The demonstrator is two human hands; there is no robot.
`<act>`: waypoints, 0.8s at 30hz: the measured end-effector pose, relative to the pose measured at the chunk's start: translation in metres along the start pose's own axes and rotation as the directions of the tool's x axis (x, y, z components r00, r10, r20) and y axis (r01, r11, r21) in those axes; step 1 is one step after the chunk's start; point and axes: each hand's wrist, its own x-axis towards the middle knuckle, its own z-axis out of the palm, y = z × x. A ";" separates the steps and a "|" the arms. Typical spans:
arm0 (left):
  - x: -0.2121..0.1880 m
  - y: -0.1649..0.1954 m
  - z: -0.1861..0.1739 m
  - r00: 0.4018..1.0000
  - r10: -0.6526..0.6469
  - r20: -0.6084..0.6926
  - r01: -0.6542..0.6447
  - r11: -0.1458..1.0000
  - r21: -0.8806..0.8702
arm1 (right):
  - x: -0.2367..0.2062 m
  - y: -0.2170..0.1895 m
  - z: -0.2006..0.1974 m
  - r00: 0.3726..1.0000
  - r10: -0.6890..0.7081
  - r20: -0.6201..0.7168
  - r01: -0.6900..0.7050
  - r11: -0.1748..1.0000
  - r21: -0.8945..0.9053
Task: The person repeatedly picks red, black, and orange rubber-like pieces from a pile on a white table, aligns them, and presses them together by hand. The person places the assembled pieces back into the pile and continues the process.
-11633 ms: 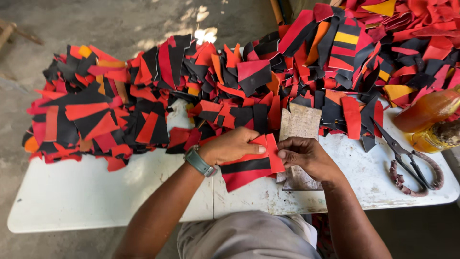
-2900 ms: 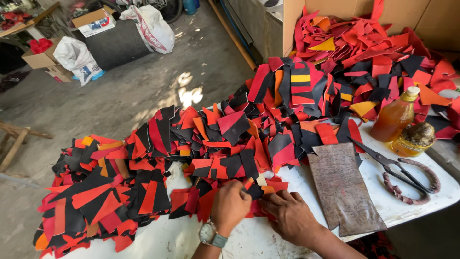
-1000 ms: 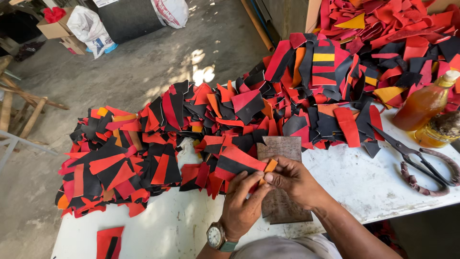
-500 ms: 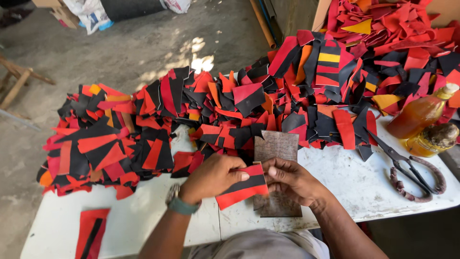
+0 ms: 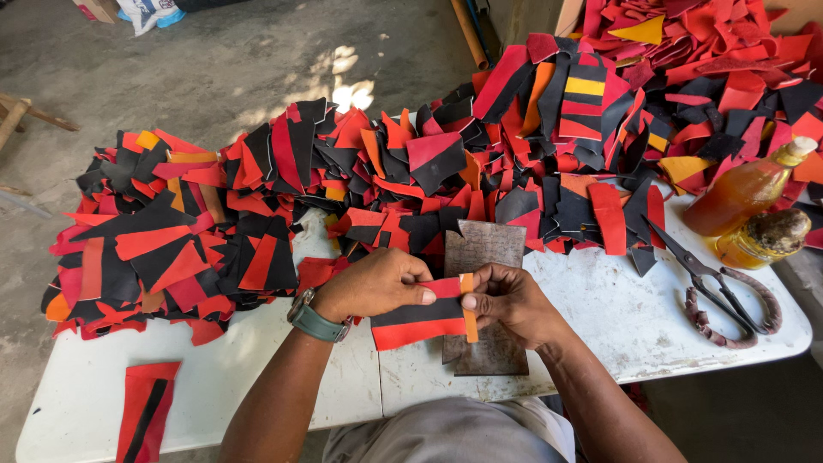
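Red-and-black patch (image 5: 420, 310) pinched by both hands, left hand (image 5: 373, 285), right hand (image 5: 506, 302), amber-filled bottle (image 5: 741, 189) and jar (image 5: 765, 238) nearby

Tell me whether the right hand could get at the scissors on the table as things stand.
Probably yes. The scissors lie in the open on the white table, to the right of the right hand, with bare tabletop between them. But that hand, with the left hand, is pinching a red and black patch.
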 end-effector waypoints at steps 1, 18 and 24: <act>0.001 -0.003 0.000 1.000 -0.005 0.001 0.005 1.000 0.007 | 0.001 0.000 0.000 0.999 -0.012 -0.053 0.009 0.997 -0.075; 0.021 -0.037 0.109 0.795 0.241 -0.557 -0.552 -0.092 -0.829 | 0.011 0.001 0.006 0.938 -0.207 -0.279 0.251 0.959 0.133; 0.046 0.000 0.116 0.703 -0.155 -0.694 -0.658 0.226 -0.718 | 0.004 -0.006 0.020 0.920 -0.250 -0.301 0.249 0.968 -0.044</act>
